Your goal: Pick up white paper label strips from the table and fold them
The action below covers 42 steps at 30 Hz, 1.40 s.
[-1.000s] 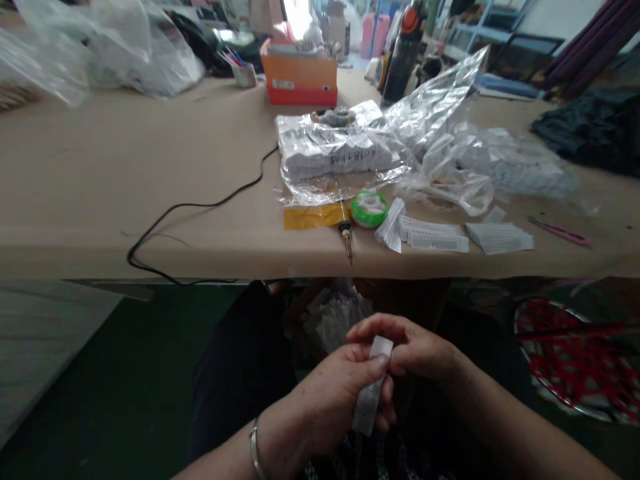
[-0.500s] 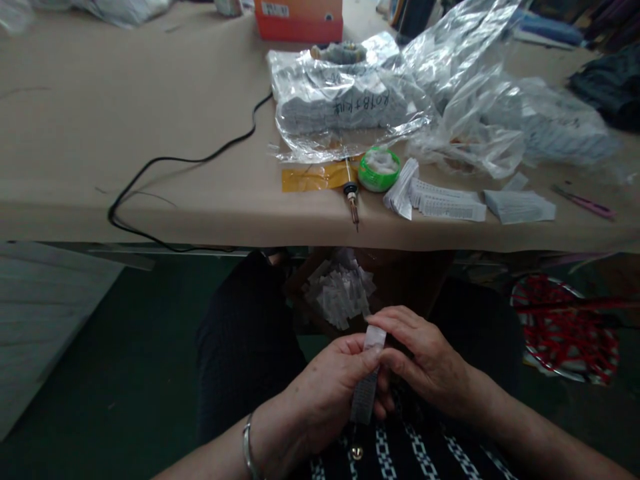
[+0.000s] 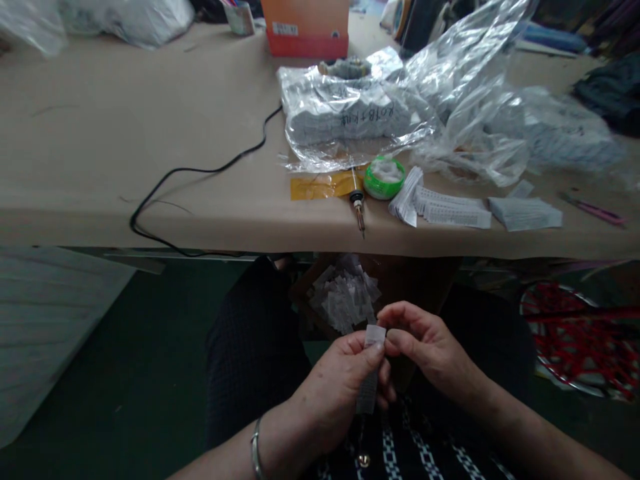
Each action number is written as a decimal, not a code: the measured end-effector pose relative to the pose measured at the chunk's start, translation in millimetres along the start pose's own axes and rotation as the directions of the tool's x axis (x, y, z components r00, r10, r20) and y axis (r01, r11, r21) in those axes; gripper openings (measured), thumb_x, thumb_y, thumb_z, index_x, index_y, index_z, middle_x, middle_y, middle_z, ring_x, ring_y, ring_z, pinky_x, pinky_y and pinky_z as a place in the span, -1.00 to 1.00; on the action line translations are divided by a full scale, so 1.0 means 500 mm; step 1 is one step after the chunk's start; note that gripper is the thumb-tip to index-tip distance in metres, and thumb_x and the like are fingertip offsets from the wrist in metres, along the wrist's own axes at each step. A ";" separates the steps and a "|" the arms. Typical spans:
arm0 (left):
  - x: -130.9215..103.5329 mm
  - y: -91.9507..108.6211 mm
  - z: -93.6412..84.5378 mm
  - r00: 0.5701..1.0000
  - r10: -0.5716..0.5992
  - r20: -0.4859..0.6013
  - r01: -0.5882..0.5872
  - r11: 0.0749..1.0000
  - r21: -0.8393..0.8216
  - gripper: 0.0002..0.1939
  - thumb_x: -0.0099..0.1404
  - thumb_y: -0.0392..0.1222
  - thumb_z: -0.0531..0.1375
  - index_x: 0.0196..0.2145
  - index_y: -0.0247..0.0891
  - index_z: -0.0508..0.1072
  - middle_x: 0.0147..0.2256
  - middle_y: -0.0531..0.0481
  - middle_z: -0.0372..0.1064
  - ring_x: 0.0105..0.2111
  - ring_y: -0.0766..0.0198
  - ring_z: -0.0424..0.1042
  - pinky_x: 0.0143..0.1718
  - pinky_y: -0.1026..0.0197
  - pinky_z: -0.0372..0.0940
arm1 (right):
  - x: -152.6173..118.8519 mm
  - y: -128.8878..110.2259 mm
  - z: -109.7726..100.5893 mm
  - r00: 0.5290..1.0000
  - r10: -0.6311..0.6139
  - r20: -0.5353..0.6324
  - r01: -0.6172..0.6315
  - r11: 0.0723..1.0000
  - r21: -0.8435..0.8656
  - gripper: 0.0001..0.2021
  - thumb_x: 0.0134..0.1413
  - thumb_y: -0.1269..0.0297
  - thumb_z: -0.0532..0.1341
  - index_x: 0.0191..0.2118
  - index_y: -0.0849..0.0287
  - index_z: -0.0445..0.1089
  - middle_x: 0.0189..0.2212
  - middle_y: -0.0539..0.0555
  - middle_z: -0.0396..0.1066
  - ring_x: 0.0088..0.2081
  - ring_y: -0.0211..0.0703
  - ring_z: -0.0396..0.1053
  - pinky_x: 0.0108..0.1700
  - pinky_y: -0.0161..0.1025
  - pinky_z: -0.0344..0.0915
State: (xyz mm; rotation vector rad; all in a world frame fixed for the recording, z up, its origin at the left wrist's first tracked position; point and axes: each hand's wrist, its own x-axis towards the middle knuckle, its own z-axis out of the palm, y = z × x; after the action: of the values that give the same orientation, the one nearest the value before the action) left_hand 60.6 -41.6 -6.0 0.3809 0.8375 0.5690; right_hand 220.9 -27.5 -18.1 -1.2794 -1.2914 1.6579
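Observation:
My left hand point(image 3: 345, 373) is closed on a narrow white printed label point(image 3: 367, 393), pinned under the thumb, with its upper end poking out above. Close against the label's upper right edge is my right hand point(image 3: 425, 340), its thumb and forefinger bent together. Whatever lies between those fingertips is hidden or too small to make out. Both hands are over my lap, in front of the table edge. Beyond them, below the table, a brown box point(image 3: 305, 283) holds a loose heap of white label strips point(image 3: 345, 297).
On the table point(image 3: 90, 147) lie a soldering iron point(image 3: 358, 203), a green tub point(image 3: 384, 179) with white filling, fanned label stacks point(image 3: 453, 208), pink-handled tool point(image 3: 600, 212) and plastic-bagged bundles point(image 3: 345, 120). A black cord point(image 3: 200, 171) curves left. An orange box point(image 3: 307, 30) stands behind.
My right forefinger has lifted off the label's top, and the right thumb has moved up along its edge. My left hand keeps its grip. The whole view has shifted slightly.

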 end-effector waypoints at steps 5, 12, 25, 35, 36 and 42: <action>0.013 0.010 0.003 0.989 0.123 -0.082 -0.114 0.988 0.099 -0.70 0.24 -0.04 0.11 -0.54 -0.30 0.29 -0.63 0.09 0.21 -0.62 0.42 0.20 -0.53 0.33 0.10 | 0.037 -0.013 0.021 0.991 0.130 0.023 -0.132 0.977 0.168 -0.78 0.00 0.15 0.27 -0.37 0.20 0.32 -0.65 -0.07 0.38 -0.67 -0.32 0.32 -0.60 -0.39 0.27; 0.042 0.028 -0.012 0.959 0.264 -0.105 -0.233 0.943 0.237 -0.70 0.26 -0.04 0.10 -0.52 -0.30 0.33 -0.63 0.06 0.25 -0.59 0.38 0.21 -0.49 0.30 0.12 | 0.078 -0.028 0.027 0.998 0.052 0.040 -0.058 0.979 0.195 -0.82 0.02 0.20 0.24 -0.44 0.20 0.29 -0.68 -0.10 0.32 -0.73 -0.34 0.24 -0.66 -0.39 0.22; 0.081 0.155 -0.031 0.651 0.757 -0.049 -0.420 0.413 0.808 -0.85 0.24 -0.18 0.13 -0.38 -0.26 0.46 -0.47 0.04 0.40 -0.44 0.31 0.34 -0.37 0.31 0.21 | 0.170 -0.090 0.002 0.965 -0.240 -0.110 0.215 0.956 -0.202 -0.82 -0.03 0.20 0.20 -0.47 0.21 0.30 -0.59 -0.09 0.18 -0.53 -0.35 0.11 -0.49 -0.39 0.12; 0.106 0.175 -0.033 0.551 0.834 0.032 -0.412 0.239 0.879 -0.81 0.27 -0.19 0.08 -0.41 -0.23 0.45 -0.49 0.03 0.40 -0.47 0.31 0.33 -0.39 0.30 0.18 | 0.194 -0.097 -0.009 0.891 -0.434 -0.130 0.345 0.836 -0.426 -0.85 0.04 0.25 0.16 -0.45 0.20 0.34 -0.58 -0.07 0.25 -0.52 -0.32 0.18 -0.48 -0.40 0.14; 0.107 0.176 -0.033 0.543 0.839 0.038 -0.409 0.224 0.885 -0.81 0.28 -0.20 0.07 -0.41 -0.23 0.45 -0.49 0.04 0.39 -0.47 0.31 0.33 -0.38 0.31 0.18 | 0.196 -0.097 -0.010 0.886 -0.447 -0.127 0.356 0.829 -0.432 -0.86 0.05 0.26 0.15 -0.45 0.19 0.34 -0.57 -0.06 0.26 -0.51 -0.32 0.19 -0.47 -0.39 0.15; 0.110 0.183 -0.032 0.520 0.851 0.064 -0.373 0.159 0.914 -0.81 0.29 -0.22 0.06 -0.42 -0.24 0.43 -0.49 0.03 0.38 -0.47 0.33 0.33 -0.38 0.32 0.18 | 0.205 -0.094 -0.012 0.867 -0.483 -0.119 0.388 0.806 -0.448 -0.87 0.07 0.29 0.14 -0.44 0.19 0.34 -0.56 -0.06 0.27 -0.50 -0.31 0.21 -0.43 -0.38 0.17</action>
State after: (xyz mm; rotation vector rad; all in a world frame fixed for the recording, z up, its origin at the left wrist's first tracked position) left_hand 48.4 65.4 0.1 1.7214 1.4536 1.0744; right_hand 193.5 81.0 -3.2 -1.2323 -1.6942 0.9107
